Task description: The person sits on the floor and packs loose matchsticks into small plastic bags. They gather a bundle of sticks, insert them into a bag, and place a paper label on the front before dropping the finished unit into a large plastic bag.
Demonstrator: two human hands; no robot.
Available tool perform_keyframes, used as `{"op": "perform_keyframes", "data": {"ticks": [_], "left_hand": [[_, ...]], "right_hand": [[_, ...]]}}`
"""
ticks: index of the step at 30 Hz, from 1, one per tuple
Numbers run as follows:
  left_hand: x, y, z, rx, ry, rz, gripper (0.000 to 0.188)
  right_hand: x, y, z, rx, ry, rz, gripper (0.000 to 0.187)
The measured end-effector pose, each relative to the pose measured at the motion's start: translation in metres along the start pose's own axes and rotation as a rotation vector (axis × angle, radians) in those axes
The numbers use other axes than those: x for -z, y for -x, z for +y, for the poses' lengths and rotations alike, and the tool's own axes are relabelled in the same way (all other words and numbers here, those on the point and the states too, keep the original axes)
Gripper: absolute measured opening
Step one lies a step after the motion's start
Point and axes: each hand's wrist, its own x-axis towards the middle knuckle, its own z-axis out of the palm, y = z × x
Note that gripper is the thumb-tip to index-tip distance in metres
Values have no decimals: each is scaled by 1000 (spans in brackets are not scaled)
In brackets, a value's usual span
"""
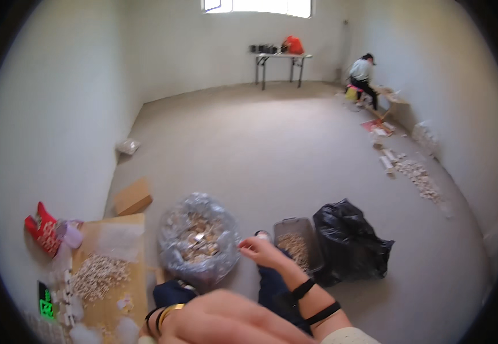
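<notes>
My right hand (261,251) hangs between a clear plastic bag and a grey bin, its fingers bent together at the tips. Whatever they hold, if anything, is too small to make out. The bag (171,252) stands open on the floor, filled with small tan and whitish pieces (200,238). Similar small pieces (293,246) lie in the grey bin (315,258). Close to the camera, my left hand (220,315) is large and blurred, stretching to the right from a wrist with a gold band (172,311). Its fingertips are hidden beyond the lower edge.
At left, a board (97,312) bears a heap of pale pieces (102,276). A red bag (43,229), a purple cup (71,234) and a cardboard box (133,196) are nearby. A black bag (352,243) stands right of the bin. Far off, a person (363,74) sits near a table (283,56).
</notes>
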Motion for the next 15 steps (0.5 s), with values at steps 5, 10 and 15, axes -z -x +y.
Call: {"op": "perform_keyframes", "data": {"ticks": [5, 10, 15], "left_hand": [[-4, 1, 9, 294, 133, -340, 43], [-28, -4, 3, 198, 466, -262, 38], [-38, 1, 9, 227, 522, -89, 25]], "right_hand": [[-5, -14, -10, 106, 28, -27, 25], [-1, -18, -15, 101, 29, -55, 24], [-1, -13, -15, 52, 71, -63, 24]]}}
